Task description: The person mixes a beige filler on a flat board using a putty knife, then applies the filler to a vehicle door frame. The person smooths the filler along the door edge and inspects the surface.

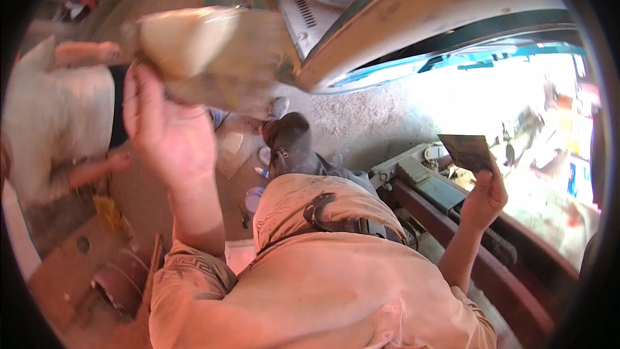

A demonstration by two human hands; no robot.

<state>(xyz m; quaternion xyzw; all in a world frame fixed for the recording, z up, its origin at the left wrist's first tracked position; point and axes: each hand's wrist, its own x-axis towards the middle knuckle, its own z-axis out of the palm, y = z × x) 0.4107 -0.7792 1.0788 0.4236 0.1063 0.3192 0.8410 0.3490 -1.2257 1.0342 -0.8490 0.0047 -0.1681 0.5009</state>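
Observation:
My left hand is raised at the left of centre, gripping a thin, motion-blurred tan board with a pale cream patch on it, perhaps a soft paste. My right hand, lower at the right, pinches a small dark, flat rectangular plate between thumb and fingers, held apart from the board. Above both hands is a large curved tan vehicle panel with a dark edge; whether the board touches it I cannot tell.
Another person is close on the left with arms bent. A maroon steel beam with fittings runs along my right. Small containers, such as a lilac tub, lie on the floor near my leg. A rusty cylinder sits at lower left.

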